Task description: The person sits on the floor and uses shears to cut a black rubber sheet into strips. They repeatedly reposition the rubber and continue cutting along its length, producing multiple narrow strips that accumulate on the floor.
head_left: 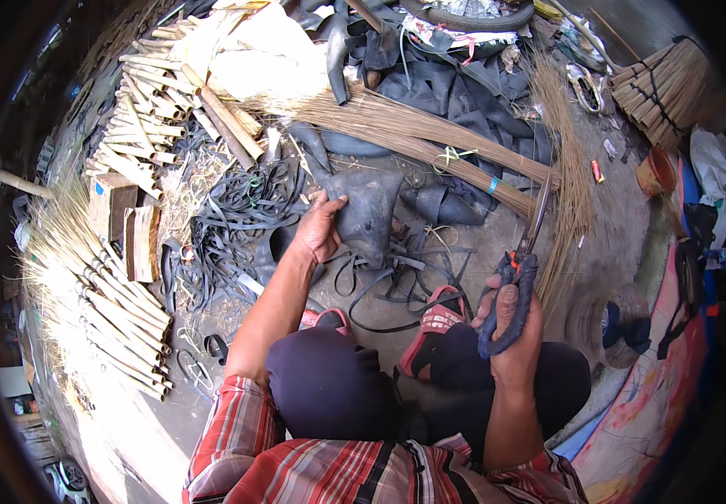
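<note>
A piece of black rubber sheet is pinched at its left edge by my left hand, above my knees. My right hand grips a pair of scissors by handles wrapped in dark material; the blades point up and away, apart from the rubber. Below the sheet, thin black rubber strips curl on the ground between my feet. More strips lie in a tangled heap left of my left hand.
Finished-looking brooms lie at the left, near wooden blocks and stacked bamboo tubes. Bundles of thin brown sticks stretch across the far middle, beside more black rubber. An orange-brown pot stands at the right.
</note>
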### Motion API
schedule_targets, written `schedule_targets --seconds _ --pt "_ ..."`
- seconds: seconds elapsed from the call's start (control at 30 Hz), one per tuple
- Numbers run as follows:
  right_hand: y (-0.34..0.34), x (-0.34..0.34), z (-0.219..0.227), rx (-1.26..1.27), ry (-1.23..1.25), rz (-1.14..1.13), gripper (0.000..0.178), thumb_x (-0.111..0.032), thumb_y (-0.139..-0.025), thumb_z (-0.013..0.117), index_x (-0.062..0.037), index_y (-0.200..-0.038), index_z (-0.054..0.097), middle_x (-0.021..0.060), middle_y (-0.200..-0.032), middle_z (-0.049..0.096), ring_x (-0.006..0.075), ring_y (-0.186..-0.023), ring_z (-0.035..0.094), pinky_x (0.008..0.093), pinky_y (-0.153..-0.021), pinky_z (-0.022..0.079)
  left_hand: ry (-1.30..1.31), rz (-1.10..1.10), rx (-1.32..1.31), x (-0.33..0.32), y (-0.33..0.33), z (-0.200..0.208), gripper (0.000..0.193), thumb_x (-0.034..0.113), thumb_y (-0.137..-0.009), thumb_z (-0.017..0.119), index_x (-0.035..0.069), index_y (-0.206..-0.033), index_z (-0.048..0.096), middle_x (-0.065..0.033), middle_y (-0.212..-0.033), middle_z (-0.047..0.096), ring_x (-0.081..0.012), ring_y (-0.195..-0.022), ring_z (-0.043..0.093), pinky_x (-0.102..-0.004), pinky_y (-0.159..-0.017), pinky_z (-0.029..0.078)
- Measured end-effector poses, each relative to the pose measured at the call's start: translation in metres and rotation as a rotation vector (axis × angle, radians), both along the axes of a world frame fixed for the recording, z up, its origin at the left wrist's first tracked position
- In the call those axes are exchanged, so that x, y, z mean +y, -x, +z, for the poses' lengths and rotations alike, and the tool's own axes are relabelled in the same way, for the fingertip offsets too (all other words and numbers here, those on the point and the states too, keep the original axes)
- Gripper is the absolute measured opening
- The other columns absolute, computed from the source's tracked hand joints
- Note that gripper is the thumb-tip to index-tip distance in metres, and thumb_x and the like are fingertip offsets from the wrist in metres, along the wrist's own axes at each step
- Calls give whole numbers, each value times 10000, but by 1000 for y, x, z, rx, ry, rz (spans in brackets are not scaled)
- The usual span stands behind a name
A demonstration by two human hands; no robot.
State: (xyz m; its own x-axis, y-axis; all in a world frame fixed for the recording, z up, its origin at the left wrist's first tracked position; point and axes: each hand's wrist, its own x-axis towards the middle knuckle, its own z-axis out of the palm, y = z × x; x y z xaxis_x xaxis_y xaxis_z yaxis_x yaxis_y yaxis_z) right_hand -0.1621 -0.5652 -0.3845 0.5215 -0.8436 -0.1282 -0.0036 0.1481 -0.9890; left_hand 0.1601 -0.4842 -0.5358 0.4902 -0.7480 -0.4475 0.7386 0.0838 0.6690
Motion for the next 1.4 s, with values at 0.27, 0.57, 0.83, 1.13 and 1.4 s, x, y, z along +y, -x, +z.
schedule_targets --seconds 0.27,0.57,0.83,1.13,1.4 --pt "17 1 20 -114 6 -64 342 -321 -1067 651 2 -1177 633 20 -783 593 92 -671 577 237 -601 494 28 25 -212 41 -26 84 333 82 -1001 653 75 -1327 582 -88 -1195 716 -227 -1086 708 -419 -964 590" --pt "-6 15 43 -64 -68 -66 389 -375 -1068 638 11 -1111 654 14 -757 592 89 -606 585 236 -544 517 32 -50 -279 63 -27 111 315 62 -1016 626 30 -1324 571 -90 -1204 715 -195 -1066 714 -368 -976 583" --pt "-57 31 44 55 -163 152 244 -270 -1053 679 -35 -1059 615 -6 -775 595 65 -671 578 237 -615 512 53 -122 -369 55 -43 138 369 25 -987 641 16 -1352 591 -81 -1220 717 -167 -1045 719 -354 -932 609" --pt "-68 41 45 58 -173 256 306 -318 -1065 651 -18 -1125 662 16 -764 607 82 -659 586 242 -604 506 70 -20 -401 24 -23 171 515 77 -943 703 36 -1415 499 -100 -1230 685 -198 -1044 699 -365 -882 606" --pt "-87 68 27 -186 -450 503 194 -216 -1043 696 -55 -1074 592 -5 -843 610 58 -690 565 234 -617 501 -46 301 -520 17 -31 222 568 232 -942 763 54 -1407 489 -136 -1159 688 -232 -936 717 -369 -771 620"
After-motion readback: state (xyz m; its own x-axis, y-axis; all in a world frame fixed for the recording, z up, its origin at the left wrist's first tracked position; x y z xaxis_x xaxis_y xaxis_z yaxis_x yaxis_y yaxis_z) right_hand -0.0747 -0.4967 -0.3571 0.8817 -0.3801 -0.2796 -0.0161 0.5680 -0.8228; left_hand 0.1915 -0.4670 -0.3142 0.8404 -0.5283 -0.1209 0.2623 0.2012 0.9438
